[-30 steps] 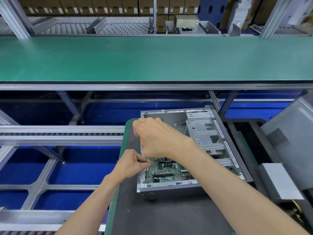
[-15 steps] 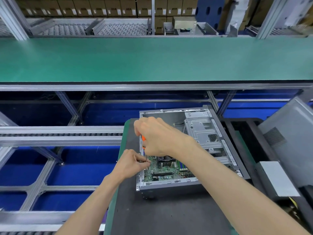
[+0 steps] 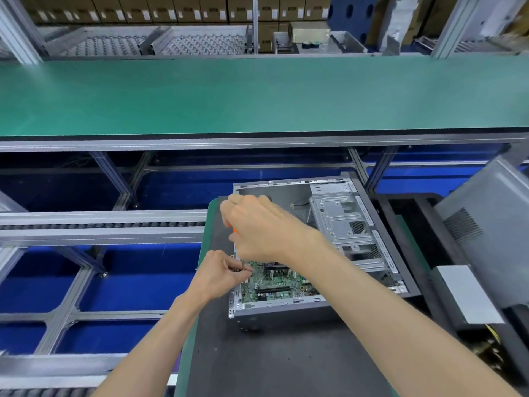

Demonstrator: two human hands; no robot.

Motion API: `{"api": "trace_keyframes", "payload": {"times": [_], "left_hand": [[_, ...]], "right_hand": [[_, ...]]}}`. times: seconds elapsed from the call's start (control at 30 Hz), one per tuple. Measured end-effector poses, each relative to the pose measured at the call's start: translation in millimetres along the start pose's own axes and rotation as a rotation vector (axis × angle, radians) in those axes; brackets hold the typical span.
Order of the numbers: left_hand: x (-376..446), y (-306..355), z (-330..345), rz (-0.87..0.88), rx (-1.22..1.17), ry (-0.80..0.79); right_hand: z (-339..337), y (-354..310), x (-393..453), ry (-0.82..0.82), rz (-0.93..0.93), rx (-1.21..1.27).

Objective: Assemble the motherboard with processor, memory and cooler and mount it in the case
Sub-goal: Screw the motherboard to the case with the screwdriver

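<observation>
Forearms reach in from the near edge over a dark mat [image 3: 286, 362] lying on the surface. On the mat's far part lies an open metal case [image 3: 369, 295], side panel off, with the green motherboard [image 3: 274, 286] seated in its near left corner. The left hand [image 3: 220, 275] hovers at the case's left wall, its fingertips pinching the thin metal shaft of a screwdriver [image 3: 242, 265] just above the board's left edge. Directly above it the right hand [image 3: 263, 227] is curled round the screwdriver's orange handle, most of which is hidden by the fingers. A grey drive cage [image 3: 343, 222] fills the case's right side. Beyond lies a green belt [image 3: 257, 96], then stacked cardboard boxes [image 3: 171, 8].
</observation>
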State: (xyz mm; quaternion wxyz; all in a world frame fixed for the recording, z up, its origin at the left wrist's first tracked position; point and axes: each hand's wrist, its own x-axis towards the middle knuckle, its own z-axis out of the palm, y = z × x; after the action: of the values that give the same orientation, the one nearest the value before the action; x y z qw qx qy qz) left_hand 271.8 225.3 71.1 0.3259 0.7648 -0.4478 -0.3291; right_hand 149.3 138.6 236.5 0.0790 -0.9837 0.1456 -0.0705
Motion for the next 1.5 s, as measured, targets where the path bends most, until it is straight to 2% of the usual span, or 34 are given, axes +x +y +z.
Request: {"api": "trace_keyframes", "payload": {"times": [0.1,0.17,0.3,0.37,0.57,0.63,0.77,0.93,1.1,1.3,1.5], "left_hand": [[-0.9,-0.4,1.9,0.012,0.008,0.014],[-2.1,1.5,1.2,0.027,0.008,0.015],[-3.6,4.2,-1.5,0.061,0.013,0.047],[-3.7,3.7,-1.0,0.062,-0.016,0.026],[-4.0,4.3,-0.2,0.054,-0.02,0.001],[-3.3,4.2,-1.9,0.038,-0.02,-0.002],[-1.0,0.6,-1.3,0.046,-0.013,-0.008],[0.9,-2.6,-0.1,0.049,-0.001,-0.01],[1.7,-6.5,0.1,0.027,-0.043,0.01],[2.4,-9.3,1.2,0.039,0.006,0.002],[2.5,-8.5,0.9,0.02,-0.047,-0.003]], "right_hand": [[9.9,-5.4,-1.7,0.167,0.074,-0.21],[8.7,-6.7,-3.5,0.201,0.081,-0.269],[-1.4,-1.8,-4.9,0.021,-0.001,-0.024],[-4.3,-0.6,-3.4,-0.031,-0.026,0.008],[7.1,-0.9,-1.5,0.128,0.118,-0.233],[5.1,0.6,-1.8,0.107,0.098,-0.201],[-5.3,4.6,0.1,-0.022,-0.017,0.019],[5.4,-4.0,3.9,0.126,0.035,-0.226],[-3.1,-1.9,5.5,-0.01,-0.039,-0.027],[6.5,-7.6,9.0,0.123,0.062,-0.256],[-2.7,-2.0,4.7,-0.018,-0.017,-0.01]]}}
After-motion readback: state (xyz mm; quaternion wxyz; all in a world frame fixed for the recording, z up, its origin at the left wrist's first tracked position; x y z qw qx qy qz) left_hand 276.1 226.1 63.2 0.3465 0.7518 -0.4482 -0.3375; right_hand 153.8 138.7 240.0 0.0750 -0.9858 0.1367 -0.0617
